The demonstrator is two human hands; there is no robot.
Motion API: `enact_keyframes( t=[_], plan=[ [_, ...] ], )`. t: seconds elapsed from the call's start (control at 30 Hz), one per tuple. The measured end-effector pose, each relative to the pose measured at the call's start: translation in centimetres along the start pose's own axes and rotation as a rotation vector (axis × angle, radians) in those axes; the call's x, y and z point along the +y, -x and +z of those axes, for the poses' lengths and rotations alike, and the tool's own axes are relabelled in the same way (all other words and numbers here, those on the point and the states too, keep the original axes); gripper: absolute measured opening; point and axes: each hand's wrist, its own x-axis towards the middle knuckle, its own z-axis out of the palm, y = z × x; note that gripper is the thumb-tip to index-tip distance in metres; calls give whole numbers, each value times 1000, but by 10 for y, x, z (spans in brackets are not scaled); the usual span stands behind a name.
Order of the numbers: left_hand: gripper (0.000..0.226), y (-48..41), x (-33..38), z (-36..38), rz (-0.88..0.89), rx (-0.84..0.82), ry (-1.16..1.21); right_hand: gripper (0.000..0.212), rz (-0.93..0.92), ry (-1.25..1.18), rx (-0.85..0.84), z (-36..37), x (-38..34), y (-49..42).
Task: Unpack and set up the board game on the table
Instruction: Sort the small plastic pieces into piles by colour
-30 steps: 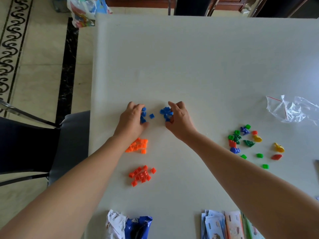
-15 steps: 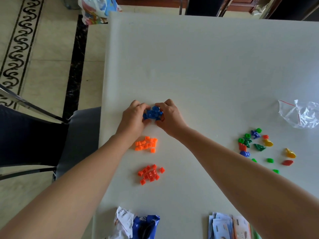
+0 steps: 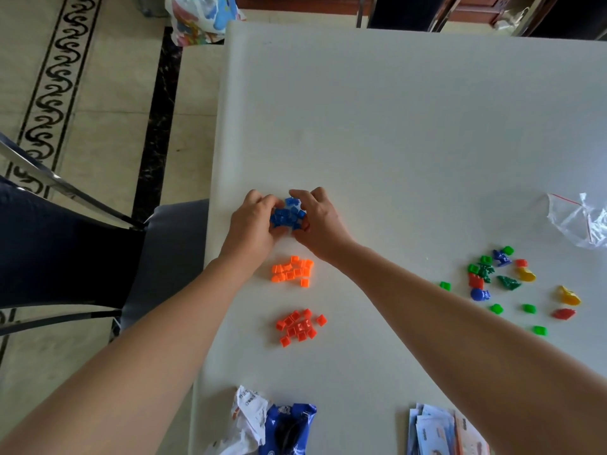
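Your blue pieces point(image 3: 288, 214) sit in a tight, roughly round heap with no clear long axis; single pieces face every way. The heap lies between your hands, at 3 o'clock of your left hand point(image 3: 251, 224) and 9 o'clock of your right hand point(image 3: 320, 221); both cup it with curled fingers pressed to its sides. At 6 o'clock of the heap lie an orange pile point(image 3: 292, 271) and, nearer you, a red pile point(image 3: 300, 326). The white table point(image 3: 410, 126) stands on a patterned tile floor point(image 3: 108, 93), with a chair point(image 3: 65, 251) at 9 o'clock.
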Motion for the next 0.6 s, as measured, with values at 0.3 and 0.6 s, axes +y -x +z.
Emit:
enact_keyframes(
  t=[0.3,0.6],
  plan=[
    [39,15,21,-1,66,170,-96,55,9,-101,83,-26,18,27],
    [23,56,135,82,279,-118,14,19,249,41,373,-112,122,140]
  ],
)
